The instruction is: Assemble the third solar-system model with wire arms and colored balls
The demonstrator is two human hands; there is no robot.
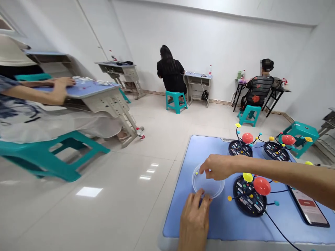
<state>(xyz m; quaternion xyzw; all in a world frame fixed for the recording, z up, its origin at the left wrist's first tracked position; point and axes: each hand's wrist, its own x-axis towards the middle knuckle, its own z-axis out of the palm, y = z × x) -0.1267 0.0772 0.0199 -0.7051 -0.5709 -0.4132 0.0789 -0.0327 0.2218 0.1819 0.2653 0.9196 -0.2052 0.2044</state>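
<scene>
A round clear dish [209, 186] lies on the blue desk [225, 223], with a tiny yellow-green ball [196, 173] near its left side. My left hand [195, 216] touches the dish's front rim, fingers slightly bent and apart. Over the dish's back part is my right hand [216, 167], thumb and fingers curled together; whatever they may hold is hidden. Right of the dish stands a black round base [250, 200] with a red ball [262, 186], a yellow ball [247, 177] and small coloured balls on thin black stems.
Two similar models [240, 148], [276, 151] stand at the desk's back. A phone [309, 205] lies at the right. A seated person [28, 104] works at a desk on the left; two more people sit by the far wall. A teal stool [300, 134] stands beyond the desk.
</scene>
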